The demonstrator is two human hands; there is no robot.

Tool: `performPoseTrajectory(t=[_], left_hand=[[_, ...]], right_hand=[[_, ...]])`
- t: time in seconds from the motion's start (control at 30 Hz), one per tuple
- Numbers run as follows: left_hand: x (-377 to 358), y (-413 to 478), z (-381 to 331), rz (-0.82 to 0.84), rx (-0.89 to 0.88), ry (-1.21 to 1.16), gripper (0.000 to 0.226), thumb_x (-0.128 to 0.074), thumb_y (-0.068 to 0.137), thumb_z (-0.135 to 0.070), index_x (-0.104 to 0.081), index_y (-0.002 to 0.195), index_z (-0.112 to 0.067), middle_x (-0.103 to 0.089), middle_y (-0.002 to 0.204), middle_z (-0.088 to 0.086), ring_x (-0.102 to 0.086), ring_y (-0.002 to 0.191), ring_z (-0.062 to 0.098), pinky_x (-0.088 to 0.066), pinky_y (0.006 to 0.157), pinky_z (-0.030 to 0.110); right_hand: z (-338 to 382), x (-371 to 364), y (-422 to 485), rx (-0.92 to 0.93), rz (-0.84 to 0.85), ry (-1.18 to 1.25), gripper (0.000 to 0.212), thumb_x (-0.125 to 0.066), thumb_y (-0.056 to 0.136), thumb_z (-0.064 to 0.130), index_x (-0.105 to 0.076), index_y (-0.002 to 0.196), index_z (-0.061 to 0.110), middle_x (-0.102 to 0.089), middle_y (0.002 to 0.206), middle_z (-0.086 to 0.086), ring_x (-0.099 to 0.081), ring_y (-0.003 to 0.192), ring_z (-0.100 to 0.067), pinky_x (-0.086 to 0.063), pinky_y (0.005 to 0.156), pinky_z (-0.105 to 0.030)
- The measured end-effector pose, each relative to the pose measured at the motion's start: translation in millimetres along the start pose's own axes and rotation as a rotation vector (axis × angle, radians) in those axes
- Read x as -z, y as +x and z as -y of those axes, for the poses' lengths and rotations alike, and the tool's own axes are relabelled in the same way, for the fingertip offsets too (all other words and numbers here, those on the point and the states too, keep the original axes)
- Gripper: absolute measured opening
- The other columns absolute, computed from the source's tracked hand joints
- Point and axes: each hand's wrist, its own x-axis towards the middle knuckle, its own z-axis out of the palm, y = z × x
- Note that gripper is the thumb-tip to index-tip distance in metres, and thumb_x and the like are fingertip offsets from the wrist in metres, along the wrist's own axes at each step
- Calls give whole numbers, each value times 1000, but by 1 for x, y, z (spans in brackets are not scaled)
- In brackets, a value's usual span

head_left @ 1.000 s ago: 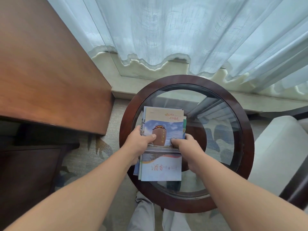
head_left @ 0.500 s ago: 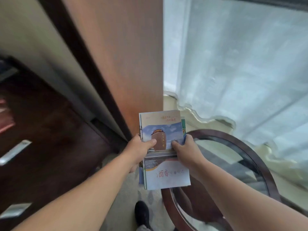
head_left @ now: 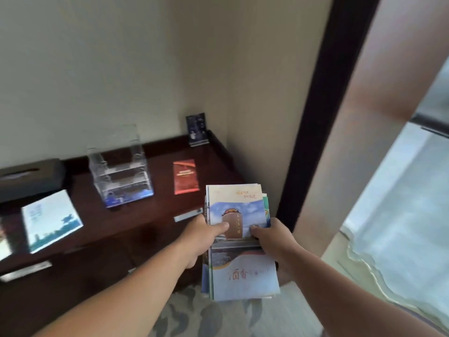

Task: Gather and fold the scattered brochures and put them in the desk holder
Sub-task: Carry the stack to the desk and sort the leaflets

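Observation:
A stack of brochures with a blue-and-cream cover is held in the air in front of the dark wooden desk. My left hand grips its left edge with the thumb on top. My right hand grips its right edge the same way. A clear acrylic tiered holder stands on the desk, up and left of the stack. A red brochure lies flat to the right of the holder. A white-and-blue brochure lies at the desk's left.
A dark tissue box sits behind the white-and-blue brochure. A small dark card stand is in the desk's back right corner by the wall. A dark door frame rises on the right, with sheer curtain beyond. Patterned carpet lies below.
My view has swung left from the round glass table to the desk. Both hands keep the same grip on the stack, which has come away from the table toward the desk.

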Motion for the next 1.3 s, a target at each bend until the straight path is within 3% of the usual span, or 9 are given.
performPoseTrajectory(t=[0.2,0.4,0.6,0.73,0.97,1.1,1.23,1.3], left_hand=[[94,2,6,-116,38,-66,26,-73,85,-28,-64,109,-21,-71,106,-2,-64,98,15,-46,78,29],[135,20,12,-174,112,-93,30,-74,84,-32,-64,110,-21,-70,109,1,-63,103,22,-46,100,45],[134,62,4,-190,150,-102,33,-76,82,-32,-66,110,-19,-72,106,3,-66,101,24,-49,97,46],[121,100,-10,-197,169,-108,29,-76,82,-31,-67,107,-20,-74,101,1,-68,94,20,-51,74,32],[99,161,-27,-214,258,-122,25,-71,79,-28,-62,99,-18,-70,100,7,-65,96,27,-50,89,42],[97,199,-27,-166,296,-123,11,-62,78,-16,-67,88,-15,-72,76,3,-66,78,24,-48,72,34],[99,240,-23,-101,287,-69,18,-61,83,-13,-72,97,-16,-75,93,8,-70,90,27,-56,82,41],[99,260,-19,-84,281,-56,16,-61,85,-11,-72,97,-15,-74,95,11,-69,89,27,-54,75,36]], right_hand=[[58,-76,-2,25,91,-7,13,-61,92,31,-53,98,22,-72,91,-6,-74,72,-23,-63,67,-44],[87,-112,20,55,161,-45,15,-62,93,31,-51,99,24,-70,94,-5,-74,76,-23,-62,72,-44],[96,-114,72,51,208,-97,11,-59,95,32,-50,96,27,-70,94,-4,-74,76,-21,-63,70,-41],[104,-103,117,30,228,-107,10,-58,96,31,-50,96,25,-70,91,-4,-74,71,-18,-61,59,-31],[115,-88,187,-9,234,-151,12,-58,96,31,-51,101,24,-69,93,-5,-73,75,-18,-55,56,-27],[115,-92,221,-69,218,-167,15,-58,96,33,-49,103,24,-68,93,-5,-73,75,-18,-53,53,-25],[117,-100,252,-138,165,-187,15,-58,96,34,-48,102,24,-68,93,-7,-73,73,-18,-56,55,-27],[117,-103,267,-158,132,-223,16,-58,96,34,-48,103,23,-68,92,-7,-73,74,-19,-57,58,-28]])
